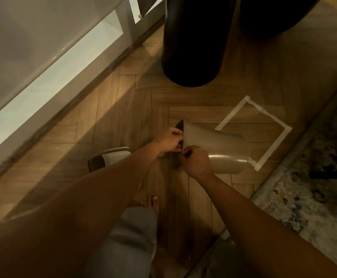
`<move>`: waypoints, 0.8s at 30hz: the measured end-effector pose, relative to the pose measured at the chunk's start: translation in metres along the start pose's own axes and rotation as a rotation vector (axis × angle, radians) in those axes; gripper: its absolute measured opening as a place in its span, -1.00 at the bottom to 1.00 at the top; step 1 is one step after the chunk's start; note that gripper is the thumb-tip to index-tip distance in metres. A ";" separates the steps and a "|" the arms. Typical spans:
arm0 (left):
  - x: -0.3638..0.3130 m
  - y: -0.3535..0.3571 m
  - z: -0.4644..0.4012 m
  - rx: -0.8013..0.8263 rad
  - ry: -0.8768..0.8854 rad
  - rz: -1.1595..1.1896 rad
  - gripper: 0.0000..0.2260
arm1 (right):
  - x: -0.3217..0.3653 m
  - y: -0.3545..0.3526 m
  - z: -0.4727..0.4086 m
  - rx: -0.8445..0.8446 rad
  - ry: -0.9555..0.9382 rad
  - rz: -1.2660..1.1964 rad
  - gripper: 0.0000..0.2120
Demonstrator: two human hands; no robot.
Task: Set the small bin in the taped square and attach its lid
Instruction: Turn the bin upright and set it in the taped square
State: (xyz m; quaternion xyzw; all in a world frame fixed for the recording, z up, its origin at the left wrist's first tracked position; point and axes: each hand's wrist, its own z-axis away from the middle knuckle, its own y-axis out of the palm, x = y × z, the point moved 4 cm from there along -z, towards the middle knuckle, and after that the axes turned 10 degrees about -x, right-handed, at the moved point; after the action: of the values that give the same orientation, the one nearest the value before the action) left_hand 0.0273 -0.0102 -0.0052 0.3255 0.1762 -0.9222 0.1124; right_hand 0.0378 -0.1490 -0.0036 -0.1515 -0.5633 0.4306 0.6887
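Observation:
A small beige bin (217,146) is tipped on its side above the wooden floor, its open mouth toward me and its base pointing right. My left hand (168,140) grips the rim at the mouth's left edge. My right hand (196,161) pinches the rim's lower edge. The white taped square (285,134) lies on the floor just right of the bin; the bin's base overlaps its near corner in the view. The beige lid (108,158) lies on the floor to the left, partly hidden behind my left forearm.
A tall black cylinder (193,43) stands on the floor beyond the square. A patterned rug (312,177) borders the right side. A white cabinet (43,57) runs along the left. My bare foot (151,205) rests below the bin.

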 end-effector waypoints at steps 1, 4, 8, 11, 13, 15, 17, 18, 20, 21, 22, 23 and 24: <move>-0.004 0.001 0.004 0.006 0.016 -0.008 -0.76 | -0.001 -0.006 0.001 -0.001 -0.005 0.002 -0.91; -0.018 -0.003 0.020 -0.016 0.104 -0.084 -0.73 | -0.005 -0.031 0.004 -0.018 0.037 0.007 -0.90; -0.025 -0.013 0.038 -0.108 0.204 -0.203 -0.65 | -0.020 -0.076 0.009 -0.094 0.085 -0.054 -0.87; -0.023 -0.015 0.050 -0.135 0.215 -0.238 -0.56 | -0.034 -0.105 0.018 -0.139 0.107 -0.136 -0.87; -0.023 -0.012 0.061 -0.083 0.229 -0.285 -0.52 | -0.045 -0.123 0.026 -0.157 0.145 -0.220 -0.86; -0.021 -0.007 0.065 -0.040 0.248 -0.307 -0.55 | -0.055 -0.133 0.032 -0.141 0.187 -0.281 -0.85; -0.021 -0.003 0.070 -0.022 0.262 -0.342 -0.60 | -0.066 -0.139 0.039 -0.100 0.232 -0.330 -0.85; -0.022 -0.001 0.071 -0.022 0.264 -0.363 -0.61 | -0.070 -0.139 0.042 -0.075 0.247 -0.343 -0.84; -0.024 0.003 0.076 -0.019 0.279 -0.417 -0.60 | -0.080 -0.142 0.049 -0.011 0.268 -0.342 -0.80; -0.025 0.003 0.077 -0.015 0.291 -0.444 -0.58 | -0.084 -0.143 0.051 0.024 0.273 -0.326 -0.78; -0.026 0.004 0.079 -0.001 0.308 -0.466 -0.57 | -0.088 -0.145 0.053 0.050 0.277 -0.302 -0.77; -0.025 0.006 0.081 0.023 0.328 -0.482 -0.57 | -0.092 -0.148 0.056 0.066 0.281 -0.276 -0.77; -0.024 0.007 0.083 0.049 0.344 -0.495 -0.58 | -0.096 -0.150 0.058 0.072 0.279 -0.244 -0.78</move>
State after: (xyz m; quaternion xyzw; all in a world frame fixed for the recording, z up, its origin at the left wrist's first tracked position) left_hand 0.0017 -0.0477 0.0685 0.4269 0.2443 -0.8567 -0.1552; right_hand 0.0489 -0.3261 0.0572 -0.1155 -0.4608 0.3386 0.8122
